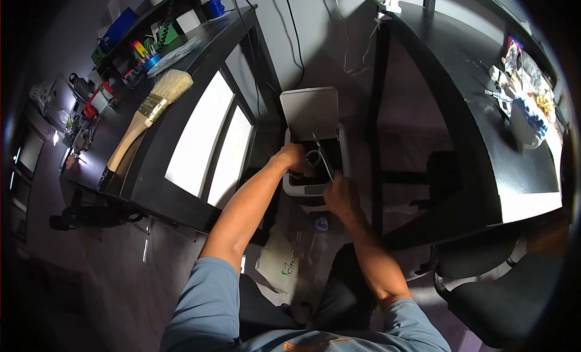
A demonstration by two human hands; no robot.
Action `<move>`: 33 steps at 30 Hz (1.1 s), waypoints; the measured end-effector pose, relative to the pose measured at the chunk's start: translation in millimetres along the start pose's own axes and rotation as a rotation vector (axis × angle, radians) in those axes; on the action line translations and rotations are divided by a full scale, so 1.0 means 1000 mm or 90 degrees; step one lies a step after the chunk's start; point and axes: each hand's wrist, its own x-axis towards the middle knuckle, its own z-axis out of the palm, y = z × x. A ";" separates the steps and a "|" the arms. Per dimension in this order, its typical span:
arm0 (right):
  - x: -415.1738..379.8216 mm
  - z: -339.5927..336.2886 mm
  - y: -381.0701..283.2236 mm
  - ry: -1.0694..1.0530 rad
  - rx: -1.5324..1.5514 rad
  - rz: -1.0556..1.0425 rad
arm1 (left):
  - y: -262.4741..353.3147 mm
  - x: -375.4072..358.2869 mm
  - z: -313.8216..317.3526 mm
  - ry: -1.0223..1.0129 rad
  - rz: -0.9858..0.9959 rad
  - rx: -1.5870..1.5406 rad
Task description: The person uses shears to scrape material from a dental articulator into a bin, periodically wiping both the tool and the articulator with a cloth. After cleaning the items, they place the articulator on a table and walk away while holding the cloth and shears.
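A waste bin (345, 161) with its pale lid (310, 110) raised stands on the floor between two desks. Over its dark opening, my left hand (295, 159) is closed, and a thin pale loop (318, 153) that looks like cord curves out from its fingers. My right hand (342, 196) grips a slim silver tool (325, 159) by its lower end, at the bin's right front. The tool tilts up and left, its tip near the lid's lower edge. Its exact kind is too small to tell.
A wide brush (148, 113) lies along the left desk's (142, 164) edge. The right desk (478, 104) carries a cluttered cup. A printed beige bag (278, 264) rests on the floor near my legs. A black chair (496, 303) stands at right; cords hang along the wall.
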 end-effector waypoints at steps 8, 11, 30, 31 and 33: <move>-0.005 0.005 0.025 0.044 0.072 -0.073 | -0.009 0.013 0.013 -0.001 0.038 -0.064; -0.010 0.032 0.054 -0.052 -0.066 -0.033 | -0.001 -0.011 0.008 0.056 0.032 -0.025; 0.000 -0.010 -0.002 -0.149 0.030 0.043 | 0.012 -0.027 0.021 0.243 0.071 -0.088; 0.000 -0.006 0.006 -0.179 -0.016 0.015 | 0.016 -0.032 0.017 0.223 0.067 -0.085; 0.002 0.003 0.017 -0.163 -0.135 -0.093 | 0.015 -0.031 0.012 0.217 0.060 -0.094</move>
